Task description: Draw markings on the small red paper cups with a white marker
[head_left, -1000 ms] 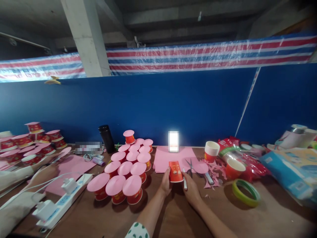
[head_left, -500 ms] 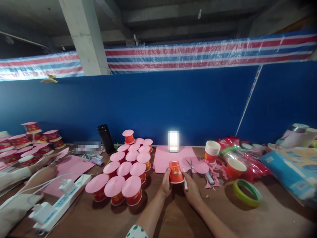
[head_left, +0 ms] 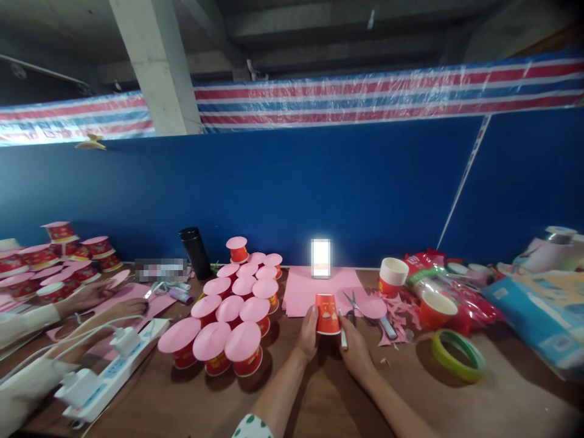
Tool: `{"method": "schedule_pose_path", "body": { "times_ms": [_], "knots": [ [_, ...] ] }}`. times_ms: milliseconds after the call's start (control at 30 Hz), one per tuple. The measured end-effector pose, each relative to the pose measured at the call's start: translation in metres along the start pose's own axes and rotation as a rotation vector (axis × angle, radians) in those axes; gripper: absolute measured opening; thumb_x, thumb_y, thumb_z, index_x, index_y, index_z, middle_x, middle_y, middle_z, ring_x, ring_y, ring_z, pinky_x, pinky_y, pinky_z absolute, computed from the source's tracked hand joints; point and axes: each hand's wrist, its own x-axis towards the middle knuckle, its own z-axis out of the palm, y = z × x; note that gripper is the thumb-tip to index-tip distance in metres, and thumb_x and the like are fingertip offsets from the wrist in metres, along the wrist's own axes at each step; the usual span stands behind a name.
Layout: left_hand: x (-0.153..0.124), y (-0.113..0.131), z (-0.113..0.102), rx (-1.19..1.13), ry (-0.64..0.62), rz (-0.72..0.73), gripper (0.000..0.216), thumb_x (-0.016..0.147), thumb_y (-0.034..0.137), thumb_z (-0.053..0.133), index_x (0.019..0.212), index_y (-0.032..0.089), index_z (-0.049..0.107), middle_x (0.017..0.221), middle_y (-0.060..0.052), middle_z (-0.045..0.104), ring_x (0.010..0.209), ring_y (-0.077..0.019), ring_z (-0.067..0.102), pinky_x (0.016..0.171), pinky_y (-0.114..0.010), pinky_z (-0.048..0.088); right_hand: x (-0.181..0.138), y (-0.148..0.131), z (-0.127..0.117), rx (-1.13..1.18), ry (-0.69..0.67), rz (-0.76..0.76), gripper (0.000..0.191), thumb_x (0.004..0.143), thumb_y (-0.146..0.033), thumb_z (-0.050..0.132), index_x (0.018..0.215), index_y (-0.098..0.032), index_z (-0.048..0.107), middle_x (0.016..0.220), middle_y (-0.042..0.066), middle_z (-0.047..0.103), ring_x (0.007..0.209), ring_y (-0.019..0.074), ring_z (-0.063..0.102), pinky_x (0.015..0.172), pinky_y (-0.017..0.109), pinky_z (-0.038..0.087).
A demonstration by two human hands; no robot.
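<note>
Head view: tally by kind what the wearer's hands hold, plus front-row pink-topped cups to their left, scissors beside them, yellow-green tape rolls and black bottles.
Red cup, between left hand and right hand: 1
White stick, in right hand: 1
Front-row pink-topped cups: 3
Scissors: 1
Yellow-green tape roll: 1
Black bottle: 1
Total: 8

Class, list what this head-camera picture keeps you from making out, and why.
All in the head view:
Inside of the red cup: hidden by its own wall.
Left hand's fingers behind the cup: hidden by the cup.
Bright screen's contents: lost to glare and pixelation.
Co-worker beyond the pale sleeves: cut off by the left edge.
</note>
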Motion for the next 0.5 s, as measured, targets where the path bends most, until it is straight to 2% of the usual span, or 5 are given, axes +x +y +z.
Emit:
{"method": "schedule_pose_path", "body": {
  "times_ms": [200,500],
  "knots": [
    [0.0027,-0.0045,-0.0039,0.018,-0.035,0.014,0.047,0.076,0.051,0.061,0.103,0.013,0.065,0.107,-0.013,0.067,0.104,-0.0278,0.060,0.097,-0.042,0.041,0.0024,-0.0063,-0.0021,0.028,-0.007,0.029,0.042,0.083,-0.020,0.042,0.123,-0.015,0.055,0.116,0.013,0.063,0.108,0.0224,0.061,0.092,0.035,0.050],
    [0.0079,-0.0097,-0.0089,0.014,-0.004,-0.006,0.049,0.074,0.053,0.062,0.101,0.011,0.065,0.105,-0.014,0.068,0.100,-0.0274,0.062,0.096,-0.043,0.042,0.0001,-0.0009,0.0001,0.005,0.011,0.027,0.044,0.084,-0.024,0.042,0.124,-0.012,0.054,0.118,0.016,0.062,0.110,0.0237,0.060,0.093,0.037,0.049]
  ]
}}
